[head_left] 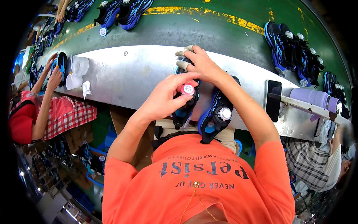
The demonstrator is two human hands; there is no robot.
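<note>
A black and blue sports shoe [181, 116] lies on the metal bench in front of me, its heel end toward my body. My left hand [164, 95] pinches a small round pink piece [187, 89] with a white top between thumb and forefinger, over the shoe's opening. My right hand [203, 64] grips the same shoe at its far end, with pale finger covers on some fingers. It hides most of the toe. Just right stands a second matching shoe [212, 120], apart from both hands, with a white round piece [225, 113] on it.
The metal bench [138, 71] borders a green belt [209, 30] bearing several similar shoes [276, 44]. At right are a phone [274, 99] and a lilac bottle [309, 98]. Clear plastic cups [79, 67] stand left, near a person in red [35, 115] handling a shoe.
</note>
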